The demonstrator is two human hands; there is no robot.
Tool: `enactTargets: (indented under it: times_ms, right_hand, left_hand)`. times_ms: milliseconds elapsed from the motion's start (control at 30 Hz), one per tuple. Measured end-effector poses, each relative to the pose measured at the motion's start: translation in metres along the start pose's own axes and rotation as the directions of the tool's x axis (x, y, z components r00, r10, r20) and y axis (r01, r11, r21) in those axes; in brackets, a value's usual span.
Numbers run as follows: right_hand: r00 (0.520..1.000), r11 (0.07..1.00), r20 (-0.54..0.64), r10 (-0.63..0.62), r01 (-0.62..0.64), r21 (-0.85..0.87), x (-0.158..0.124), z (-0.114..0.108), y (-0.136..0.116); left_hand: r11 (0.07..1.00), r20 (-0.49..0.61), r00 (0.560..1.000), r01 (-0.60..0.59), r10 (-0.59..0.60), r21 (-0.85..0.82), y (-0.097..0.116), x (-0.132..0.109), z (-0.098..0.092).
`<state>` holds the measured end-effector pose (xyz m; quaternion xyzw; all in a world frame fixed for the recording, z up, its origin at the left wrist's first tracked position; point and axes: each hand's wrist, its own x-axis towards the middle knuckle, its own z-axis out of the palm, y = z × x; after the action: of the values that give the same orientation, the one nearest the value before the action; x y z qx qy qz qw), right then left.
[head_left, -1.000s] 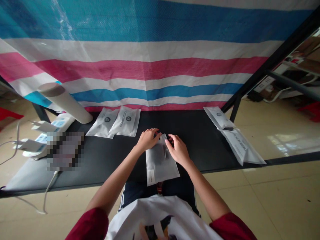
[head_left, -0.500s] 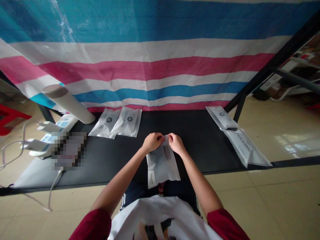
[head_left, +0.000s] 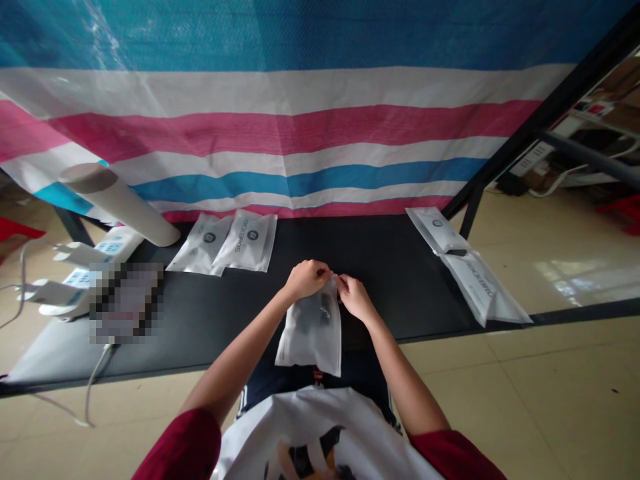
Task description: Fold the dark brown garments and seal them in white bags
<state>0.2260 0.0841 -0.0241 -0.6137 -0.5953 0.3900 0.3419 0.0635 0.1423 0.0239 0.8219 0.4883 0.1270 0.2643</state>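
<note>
Pouch, appearance: frosted pouch [head_left: 311, 337], whitish and translucent, creased; a dark shape shows through its upper half, with small glints near the right edge.
Pouch, position: in front of the person, top edge over the tabletop [head_left: 390, 267], lower end reaching past the near edge above the lap.
Left hand [head_left: 309, 279]: grip clenched on the pouch's top edge.
Right hand [head_left: 353, 295]: grip pinching the top right corner.
Contents: too blurred to identify.
Other pouches: 2 overlapping printed pouches [head_left: 247, 247] at far left.
</note>
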Motion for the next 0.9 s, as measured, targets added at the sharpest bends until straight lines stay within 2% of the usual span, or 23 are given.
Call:
enactTargets:
  times_ms: [133, 233, 333, 433, 533, 633, 733, 800, 900]
  right_hand:
    - [0.993, 0.989, 0.118, -0.013, -0.005, 0.151, -0.008, 0.002, -0.006]
    - [0.981, 0.98, 0.194, -0.003, -0.036, 0.195, -0.031, 0.007, -0.009]
    - [0.967, 0.974, 0.255, 0.027, -0.082, 0.21, -0.06, 0.012, -0.01]
    - [0.96, 0.983, 0.273, 0.061, -0.105, 0.15, -0.08, 0.013, -0.012]
    - [0.958, 0.992, 0.276, 0.072, -0.099, 0.084, -0.085, 0.006, -0.012]
    - [0.962, 0.979, 0.265, 0.074, -0.121, 0.166, -0.078, -0.002, -0.009]
    - [0.98, 0.937, 0.171, 0.102, -0.152, 0.314, -0.065, -0.005, -0.005]
    - [0.984, 0.922, 0.152, 0.096, -0.145, 0.358, -0.052, -0.004, -0.003]
    - [0.983, 0.939, 0.178, 0.047, -0.104, 0.328, -0.03, 0.002, -0.001]
  left_hand:
    - [0.994, -0.112, 0.987, 0.113, -0.111, 0.009, -0.016, 0.011, -0.008]
    - [0.986, -0.163, 0.973, 0.168, -0.163, 0.017, -0.032, 0.022, -0.018]
    - [0.986, -0.155, 0.975, 0.163, -0.157, 0.025, -0.042, 0.032, -0.025]
    - [0.989, -0.148, 0.98, 0.14, -0.133, 0.039, -0.042, 0.038, -0.024]
    - [0.989, -0.163, 0.978, 0.14, -0.13, 0.055, -0.035, 0.039, -0.021]
    - [0.985, -0.314, 0.942, 0.147, -0.113, 0.086, -0.025, 0.027, -0.017]
    - [0.99, -0.518, 0.855, 0.093, -0.025, 0.105, -0.019, 0.001, -0.008]
    - [0.997, -0.553, 0.833, 0.022, 0.022, 0.072, -0.02, -0.02, 0.004]
    - [0.999, -0.521, 0.853, -0.051, 0.041, -0.005, -0.027, -0.044, 0.024]
